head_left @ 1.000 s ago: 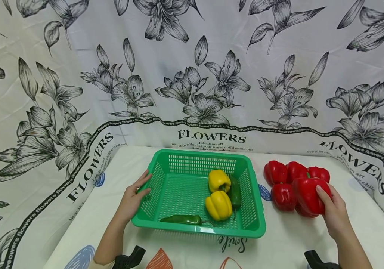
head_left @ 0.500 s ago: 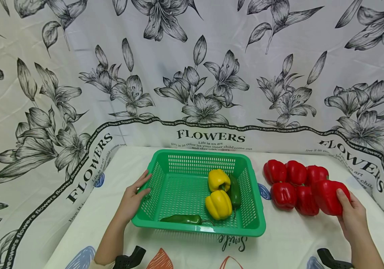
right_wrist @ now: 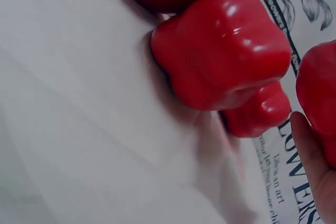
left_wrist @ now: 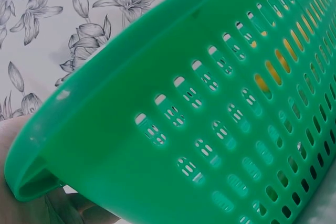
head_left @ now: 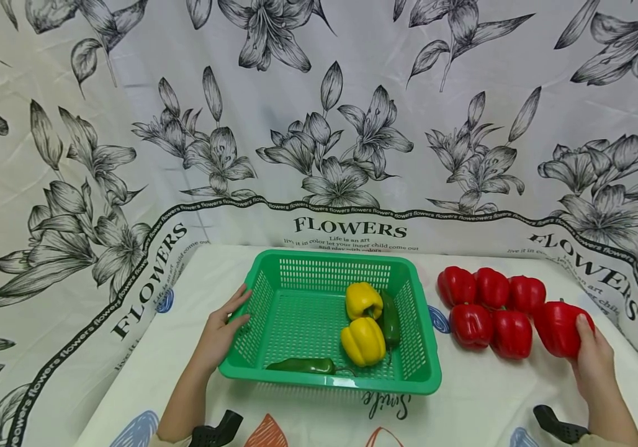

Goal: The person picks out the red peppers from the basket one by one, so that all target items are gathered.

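My right hand [head_left: 597, 357] grips a red bell pepper [head_left: 558, 329] at the right end of a cluster of red bell peppers [head_left: 511, 333]. In the right wrist view the held pepper [right_wrist: 319, 90] shows at the right edge, with the thumb along it; other red peppers [right_wrist: 226, 51] lie beside it. My left hand [head_left: 223, 329] holds the left rim of a green plastic basket [head_left: 330, 383]. The left wrist view shows the basket's slotted wall [left_wrist: 126, 114] from outside, with part of the hand at lower left.
Inside the basket, two yellow bell peppers [head_left: 363, 341] and a green chili pepper [head_left: 390, 320] sit to the right. Another green chili pepper [head_left: 302, 365] lies along the front wall. A flower-printed cloth [head_left: 341, 155] hangs behind the cloth-covered table [head_left: 464, 403].
My right hand has carried the red bell pepper rightward, from over the cluster to its right end, uncovering the front peppers. The left hand and basket stay put.
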A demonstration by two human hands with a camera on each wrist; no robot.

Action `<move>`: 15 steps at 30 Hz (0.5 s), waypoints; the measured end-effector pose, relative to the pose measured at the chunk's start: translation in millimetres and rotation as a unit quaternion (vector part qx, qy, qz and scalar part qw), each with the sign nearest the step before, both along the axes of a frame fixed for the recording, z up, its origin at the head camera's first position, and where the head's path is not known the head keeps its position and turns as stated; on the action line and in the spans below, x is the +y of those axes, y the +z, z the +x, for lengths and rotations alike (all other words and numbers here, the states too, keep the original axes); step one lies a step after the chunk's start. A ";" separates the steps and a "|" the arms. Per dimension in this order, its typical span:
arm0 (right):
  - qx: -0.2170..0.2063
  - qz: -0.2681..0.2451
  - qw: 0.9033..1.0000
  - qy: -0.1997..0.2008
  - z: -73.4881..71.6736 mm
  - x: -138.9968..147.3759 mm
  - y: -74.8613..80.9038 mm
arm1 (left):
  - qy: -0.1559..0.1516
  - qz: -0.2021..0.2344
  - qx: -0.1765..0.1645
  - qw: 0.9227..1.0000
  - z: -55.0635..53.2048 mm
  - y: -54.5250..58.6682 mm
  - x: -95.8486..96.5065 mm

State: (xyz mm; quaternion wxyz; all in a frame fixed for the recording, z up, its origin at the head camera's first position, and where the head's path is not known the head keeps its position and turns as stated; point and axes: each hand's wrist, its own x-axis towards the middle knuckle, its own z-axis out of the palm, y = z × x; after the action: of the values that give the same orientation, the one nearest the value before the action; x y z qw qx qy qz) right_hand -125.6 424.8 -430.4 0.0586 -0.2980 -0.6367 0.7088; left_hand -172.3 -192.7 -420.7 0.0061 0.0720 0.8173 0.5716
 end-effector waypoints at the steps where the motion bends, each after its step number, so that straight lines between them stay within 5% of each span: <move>1: -0.004 -0.003 1.000 -0.005 -0.6 1.4 -1.8 | 0.001 -0.001 0.000 1.000 0.0 -0.1 0.1; 15: -0.046 0.015 0.998 -0.046 -14.0 7.6 -26.8 | 0.005 0.000 0.001 1.000 1.1 0.6 0.4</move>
State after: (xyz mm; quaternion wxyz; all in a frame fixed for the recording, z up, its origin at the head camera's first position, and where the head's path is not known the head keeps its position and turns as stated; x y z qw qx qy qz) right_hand -139.6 432.4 -457.2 0.0662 -0.3582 -0.6349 0.6814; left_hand -171.2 -192.3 -420.1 0.0018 0.0683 0.8178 0.5715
